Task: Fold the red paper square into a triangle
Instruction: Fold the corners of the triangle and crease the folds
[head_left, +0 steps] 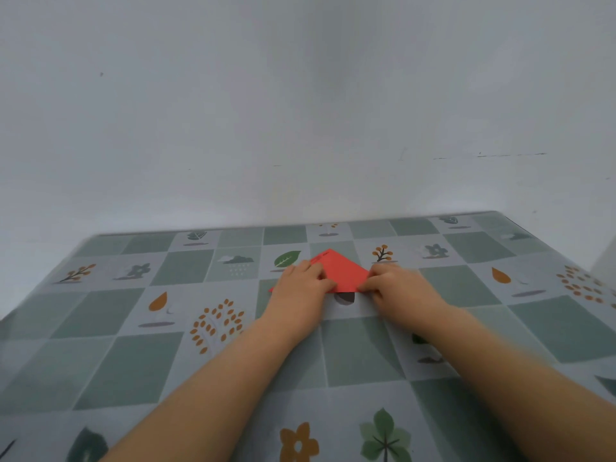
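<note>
The red paper [341, 270] lies on the table as a triangle shape, its point toward the wall and its long edge toward me. My left hand [305, 288] rests on the paper's left part and hides that corner, fingers pressing down on it. My right hand [396, 288] pinches the paper's right corner at the near edge. Both forearms reach in from the bottom of the view.
The table carries a checked green and grey cloth [186, 328] printed with leaves and flowers. A plain pale wall [300, 111] stands right behind the table's far edge. The table's right edge [566, 261] runs close to my right arm.
</note>
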Tool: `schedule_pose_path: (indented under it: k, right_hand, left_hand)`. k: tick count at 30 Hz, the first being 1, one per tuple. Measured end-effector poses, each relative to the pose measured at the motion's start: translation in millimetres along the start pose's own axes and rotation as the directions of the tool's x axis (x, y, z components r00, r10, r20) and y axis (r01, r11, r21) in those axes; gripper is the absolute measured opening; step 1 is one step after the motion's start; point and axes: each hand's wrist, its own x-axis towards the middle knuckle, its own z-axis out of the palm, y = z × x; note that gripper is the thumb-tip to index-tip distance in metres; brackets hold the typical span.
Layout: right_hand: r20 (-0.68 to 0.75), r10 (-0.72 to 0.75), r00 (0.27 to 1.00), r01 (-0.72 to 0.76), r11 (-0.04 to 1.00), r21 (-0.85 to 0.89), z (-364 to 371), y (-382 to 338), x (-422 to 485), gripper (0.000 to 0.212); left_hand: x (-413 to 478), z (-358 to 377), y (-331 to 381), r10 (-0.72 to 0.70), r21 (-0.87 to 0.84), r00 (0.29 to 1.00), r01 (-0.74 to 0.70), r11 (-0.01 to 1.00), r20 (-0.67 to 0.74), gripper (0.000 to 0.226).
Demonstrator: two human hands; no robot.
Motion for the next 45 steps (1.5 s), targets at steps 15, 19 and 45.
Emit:
schedule_pose_path:
  k: [15, 19, 45]
  right_hand:
    - [0.078, 0.079, 0.994, -0.077, 0.997, -0.028, -4.3, -1.3, 7.8, 0.030]
    - [0.098, 0.093, 0.991, -0.091, 0.996, -0.021, -4.2, -1.1, 8.1, 0.033]
    - [0.105, 0.234, 0.967, -0.247, 0.958, 0.146, -15.3, -2.8, 12.4, 0.037]
  left_hand:
    - [-22.7, -11.8, -14.8, -0.149, 0.140, 0.987, 0.155, 0.978, -0.058, 0.045]
    - [-32.1, -15.4, -22.4, -0.172, 0.175, 0.984, 0.175, 0.969, -0.037, 0.047]
    - [-7.5, 8.1, 8.1, -0.084, -0.054, 0.994, 0.088, 0.995, 0.065, 0.032]
